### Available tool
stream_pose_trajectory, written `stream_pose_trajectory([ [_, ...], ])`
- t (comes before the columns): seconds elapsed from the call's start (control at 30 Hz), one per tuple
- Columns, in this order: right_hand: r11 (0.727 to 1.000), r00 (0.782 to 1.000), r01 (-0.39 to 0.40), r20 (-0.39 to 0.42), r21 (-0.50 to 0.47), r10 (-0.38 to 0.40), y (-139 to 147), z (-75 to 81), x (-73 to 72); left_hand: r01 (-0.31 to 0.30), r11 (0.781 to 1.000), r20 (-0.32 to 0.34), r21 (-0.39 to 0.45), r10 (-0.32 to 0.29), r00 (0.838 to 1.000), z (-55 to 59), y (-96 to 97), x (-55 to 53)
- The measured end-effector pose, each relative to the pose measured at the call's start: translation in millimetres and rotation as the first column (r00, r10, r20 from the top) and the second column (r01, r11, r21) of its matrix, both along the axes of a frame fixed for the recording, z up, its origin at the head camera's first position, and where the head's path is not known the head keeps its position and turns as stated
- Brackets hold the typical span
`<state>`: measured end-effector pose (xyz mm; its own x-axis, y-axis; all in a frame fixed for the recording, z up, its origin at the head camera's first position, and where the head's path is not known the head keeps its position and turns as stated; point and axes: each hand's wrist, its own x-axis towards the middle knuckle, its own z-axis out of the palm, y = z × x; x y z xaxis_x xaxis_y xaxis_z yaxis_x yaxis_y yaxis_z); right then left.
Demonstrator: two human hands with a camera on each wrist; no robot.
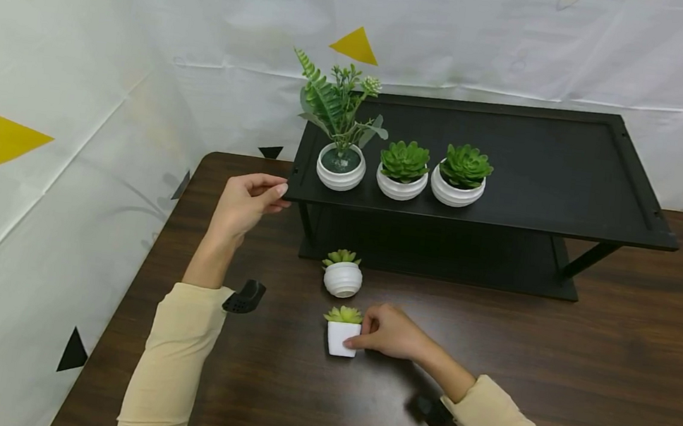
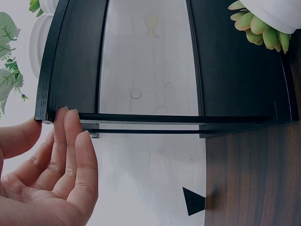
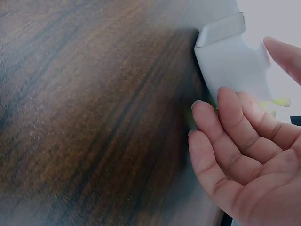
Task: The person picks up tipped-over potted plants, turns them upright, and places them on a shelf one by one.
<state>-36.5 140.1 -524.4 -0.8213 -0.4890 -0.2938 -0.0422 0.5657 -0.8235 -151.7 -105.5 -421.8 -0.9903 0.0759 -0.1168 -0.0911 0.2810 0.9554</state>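
My left hand (image 1: 244, 205) holds the near left corner of a black two-tier shelf (image 1: 558, 168), thumb on the top board's edge and fingers beneath it, as the left wrist view shows. Lower down, my right hand (image 1: 394, 332) pinches a small succulent in a square white pot (image 1: 341, 339) from its right side. The pot's underside shows in the right wrist view (image 3: 223, 30). Just behind it, a succulent in a round ribbed white pot (image 1: 342, 281) stands on the table, tilted slightly in the head view.
Along the shelf's front left stand a leafy fern arrangement in a white pot (image 1: 340, 170) and two green succulents, one central (image 1: 403, 171) and one to its right (image 1: 461, 178). The dark wood table (image 1: 630, 362) extends around the shelf. White sheeting (image 1: 528, 44) hangs behind and at left.
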Motion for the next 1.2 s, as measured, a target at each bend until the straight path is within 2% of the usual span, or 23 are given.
stream_pose_trajectory([
  [0.3, 1.0, 1.0, 0.001, 0.02, 0.01, -0.001, 3.5, -1.0, -2.6, -0.002, 1.0, 0.01, -0.001, 0.002, 1.0, 0.0, 0.6, -0.3],
  [0.57, 0.999, 1.0, 0.01, 0.01, -0.03, -0.01, 14.9, 0.5, -10.3, -0.004, 1.0, 0.008, -0.005, 0.004, 1.0, 0.2, 1.3, 0.0],
  [0.97, 0.998, 0.998, 0.059, 0.009, 0.001, -0.059, 32.6, 1.1, -25.0, -0.007, 1.0, 0.015, -0.003, 0.007, 1.0, 0.3, 1.8, 0.3],
  [1.2, 0.996, 0.996, 0.086, -0.015, 0.007, -0.086, 29.4, 6.2, -24.5, -0.005, 1.0, 0.009, 0.005, 0.005, 1.0, -0.4, 0.4, -0.8],
])
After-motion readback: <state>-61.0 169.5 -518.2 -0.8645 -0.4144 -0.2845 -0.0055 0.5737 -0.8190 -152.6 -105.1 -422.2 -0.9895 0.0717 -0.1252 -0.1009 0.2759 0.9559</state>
